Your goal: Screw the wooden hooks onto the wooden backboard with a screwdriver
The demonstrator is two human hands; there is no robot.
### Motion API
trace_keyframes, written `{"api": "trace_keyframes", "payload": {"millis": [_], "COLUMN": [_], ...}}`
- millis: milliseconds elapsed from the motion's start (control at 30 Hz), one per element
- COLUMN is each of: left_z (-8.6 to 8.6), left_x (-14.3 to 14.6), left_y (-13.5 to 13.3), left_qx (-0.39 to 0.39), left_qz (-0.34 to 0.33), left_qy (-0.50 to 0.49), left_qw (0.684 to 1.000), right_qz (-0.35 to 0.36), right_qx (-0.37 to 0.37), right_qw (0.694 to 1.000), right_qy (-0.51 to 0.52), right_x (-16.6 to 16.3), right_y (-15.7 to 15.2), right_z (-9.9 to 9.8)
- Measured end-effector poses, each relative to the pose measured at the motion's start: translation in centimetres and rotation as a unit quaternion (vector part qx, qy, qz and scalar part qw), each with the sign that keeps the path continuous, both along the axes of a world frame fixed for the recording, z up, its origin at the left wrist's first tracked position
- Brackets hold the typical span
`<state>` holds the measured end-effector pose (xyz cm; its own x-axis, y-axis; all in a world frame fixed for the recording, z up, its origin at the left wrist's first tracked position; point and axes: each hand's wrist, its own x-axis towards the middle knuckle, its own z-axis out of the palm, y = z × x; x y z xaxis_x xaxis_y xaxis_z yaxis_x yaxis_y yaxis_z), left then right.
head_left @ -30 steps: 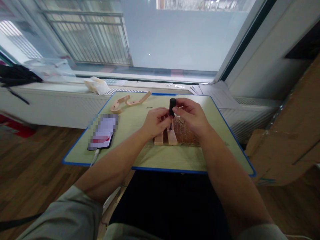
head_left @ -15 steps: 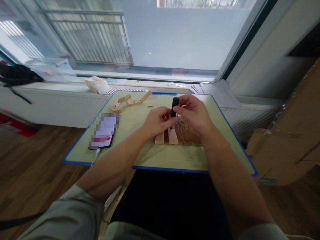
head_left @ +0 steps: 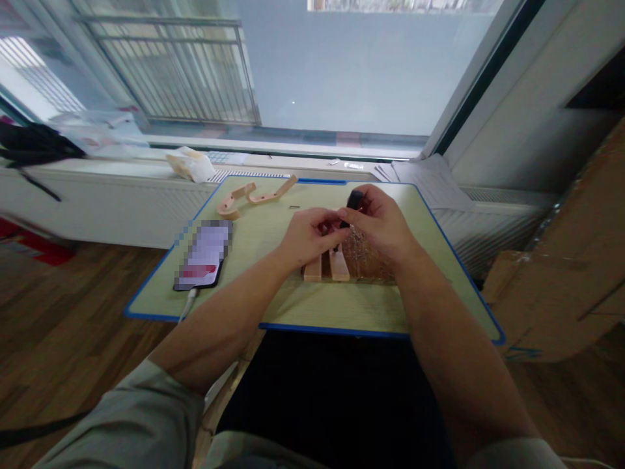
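Observation:
My right hand (head_left: pixel 378 225) is closed around a black-handled screwdriver (head_left: pixel 352 203), whose handle tilts up and to the right. My left hand (head_left: pixel 307 238) pinches something small at the tool's lower end; I cannot make out what. Both hands hover over two light wooden slats (head_left: pixel 326 267) lying side by side on the green table (head_left: pixel 273 286). A clear plastic bag (head_left: pixel 364 260) lies just right of the slats, under my right hand.
Two curved wooden pieces (head_left: pixel 254 194) lie at the table's far left. A phone (head_left: pixel 205 255) with a cable sits on the left. A small screw (head_left: pixel 293 208) lies beyond my hands. A crumpled bag (head_left: pixel 190 164) rests on the sill; cardboard boxes (head_left: pixel 561 286) stand at right.
The screwdriver handle has tipped from upright over to the right and sunk lower into my right hand. Both hands stayed over the slats.

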<state>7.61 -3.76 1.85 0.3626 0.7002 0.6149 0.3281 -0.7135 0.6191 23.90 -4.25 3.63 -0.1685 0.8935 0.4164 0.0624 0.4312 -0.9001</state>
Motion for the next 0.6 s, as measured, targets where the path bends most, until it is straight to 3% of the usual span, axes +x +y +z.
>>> {"api": "trace_keyframes", "payload": {"millis": [67, 267, 400, 600], "left_z": [-0.11, -0.18, -0.18, -0.11], "left_x": [0.01, -0.01, 0.06, -0.03], "left_y": [0.0, 0.15, 0.01, -0.15], "left_qx": [0.001, 0.017, -0.007, -0.001], "left_qz": [0.018, -0.027, 0.01, -0.006], "left_qy": [-0.009, -0.01, -0.012, -0.006], "left_qw": [1.0, 0.999, 1.0, 1.0], "right_qz": [-0.011, -0.013, -0.02, 0.017], "right_qx": [0.002, 0.011, 0.01, 0.019], "right_qw": [1.0, 1.0, 1.0, 0.999], "right_qy": [-0.001, 0.01, 0.0, 0.02], "right_x": [0.04, 0.08, 0.15, 0.16], "right_y": [0.0, -0.22, -0.08, -0.47], "right_z": [0.06, 0.43, 0.15, 0.3]}}
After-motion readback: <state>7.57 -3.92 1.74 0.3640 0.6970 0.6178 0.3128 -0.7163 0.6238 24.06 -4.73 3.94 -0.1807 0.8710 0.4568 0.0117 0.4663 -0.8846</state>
